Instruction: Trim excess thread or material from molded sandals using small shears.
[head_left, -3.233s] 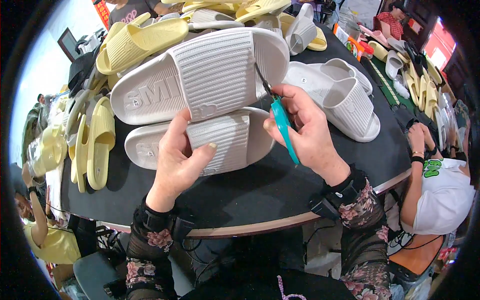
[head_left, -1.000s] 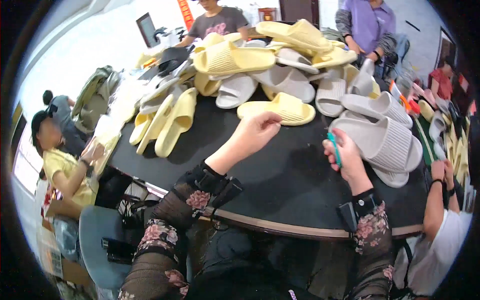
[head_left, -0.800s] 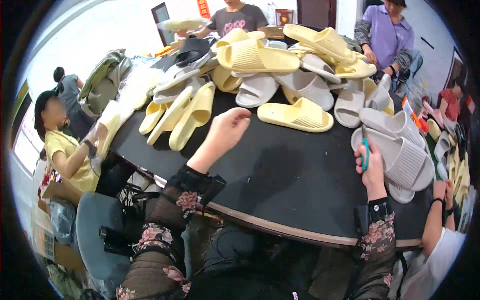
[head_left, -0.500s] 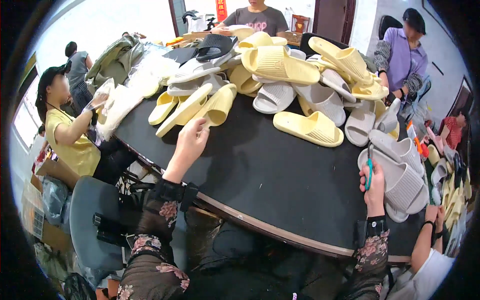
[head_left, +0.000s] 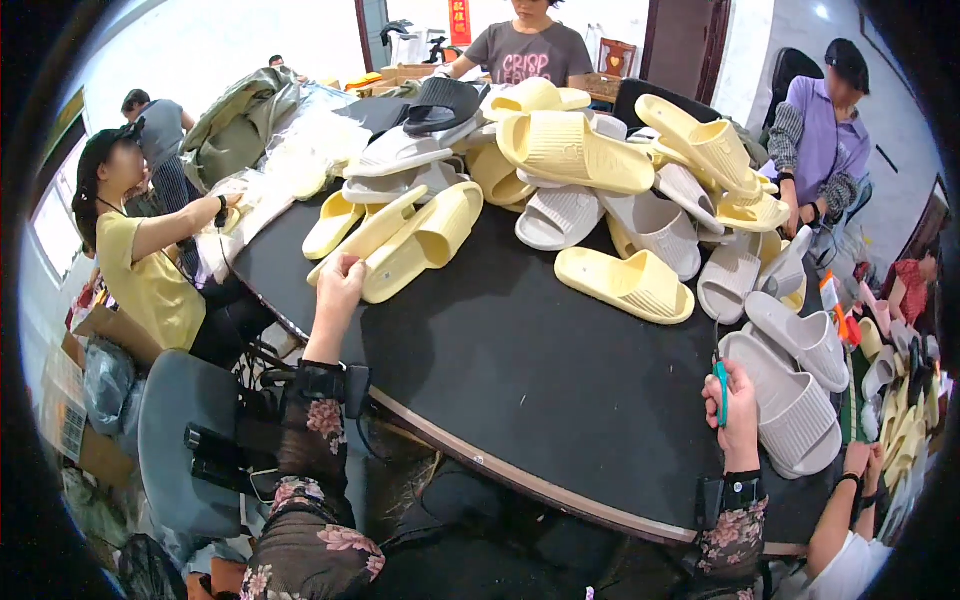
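My left hand (head_left: 340,285) is closed at the heel end of a yellow slide slipper (head_left: 425,248), its thumb and fingers pinching the edge. The slipper lies tilted across the table, its toe strap turned away from me. Close beside it is another yellow slipper (head_left: 370,238), partly hidden by my hand and the first slipper. My right hand (head_left: 738,415) is wrapped round teal-handled scissors (head_left: 721,390), with the dark blades pointing away from me. Just right of that hand, grey slippers (head_left: 785,405) lie at the table's right side.
A heap of yellow and grey slippers (head_left: 575,150) covers the far side of the black table (head_left: 520,400). A single yellow slipper (head_left: 630,285) lies in front of it. Co-workers stand or sit around the table. A grey chair (head_left: 190,440) is at my left.
My left hand has moved left and slightly nearer, and the yellow slipper's heel now shows beside it. My right hand sits a little lower in the picture, still holding the scissors. The view has shifted slightly.
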